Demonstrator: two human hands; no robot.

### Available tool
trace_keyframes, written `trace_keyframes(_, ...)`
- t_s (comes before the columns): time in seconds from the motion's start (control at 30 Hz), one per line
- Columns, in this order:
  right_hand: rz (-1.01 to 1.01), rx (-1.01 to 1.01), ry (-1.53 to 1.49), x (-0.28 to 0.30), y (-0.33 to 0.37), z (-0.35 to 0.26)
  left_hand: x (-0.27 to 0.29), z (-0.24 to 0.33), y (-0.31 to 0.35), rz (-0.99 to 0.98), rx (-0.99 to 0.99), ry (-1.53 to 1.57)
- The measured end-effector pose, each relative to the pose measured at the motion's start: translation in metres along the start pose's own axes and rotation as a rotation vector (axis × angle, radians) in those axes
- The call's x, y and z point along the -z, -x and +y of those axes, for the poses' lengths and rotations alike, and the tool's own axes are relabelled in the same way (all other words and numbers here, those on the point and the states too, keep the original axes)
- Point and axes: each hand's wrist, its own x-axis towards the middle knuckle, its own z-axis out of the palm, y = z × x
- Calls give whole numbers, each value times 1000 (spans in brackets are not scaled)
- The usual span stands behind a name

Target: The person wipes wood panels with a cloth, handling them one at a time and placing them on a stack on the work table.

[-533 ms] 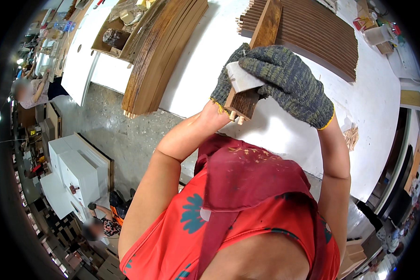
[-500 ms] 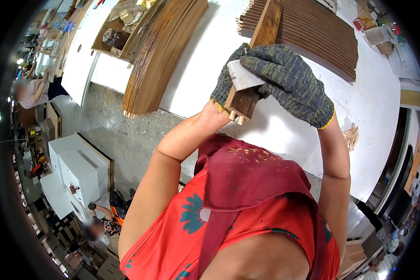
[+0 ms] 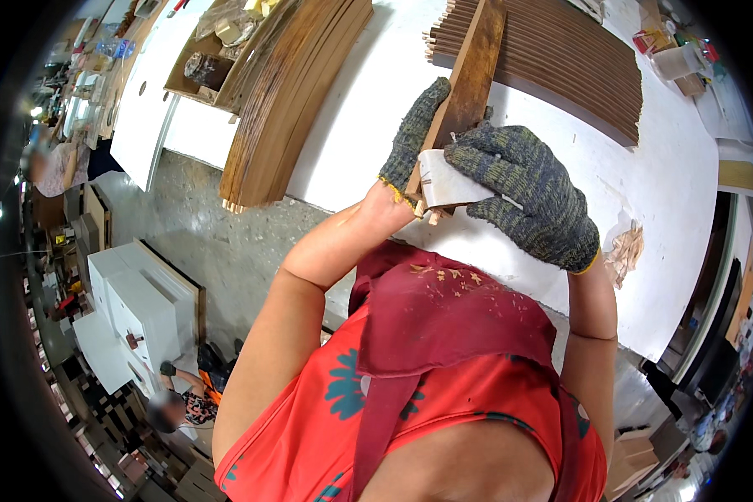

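A brown wooden slat (image 3: pixel 474 75) reaches from the stack at the back toward me, with pale dowel pegs (image 3: pixel 434 217) at its near end. My left hand (image 3: pixel 416 134), in a dark knitted glove, is wrapped round the slat's left side, its thumb along the edge; a fingertip shows at the far side. In my gloved right hand (image 3: pixel 531 192) is a folded whitish sheet of sandpaper (image 3: pixel 452 181), lying over the slat's near end. The sheet's underside is hidden.
Dowelled slats (image 3: pixel 552 71) lie in a row at the back right of the white table (image 3: pixel 335 125). More boards (image 3: pixel 297 109) are stacked left, beside an open box (image 3: pixel 176 77). Crumpled brown paper (image 3: pixel 625 253) lies right. Two people are farther off on the left.
My right hand has slid toward me and to the right with the sandpaper, down to the slat's pegged end. My left hand stays about where it was.
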Motion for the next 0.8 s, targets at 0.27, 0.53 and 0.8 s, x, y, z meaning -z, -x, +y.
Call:
trace_keyframes(0.27, 5, 50, -50, 4, -4, -7, 2, 1, 2, 50, 77, 55)
trace_keyframes(0.53, 55, -15, 48, 3, -6, 0, -12, 11, 0, 144, 141, 341)
trace_keyframes(0.8, 88, -24, 91, 1, -9, 17, -13, 6, -1, 163, 129, 203)
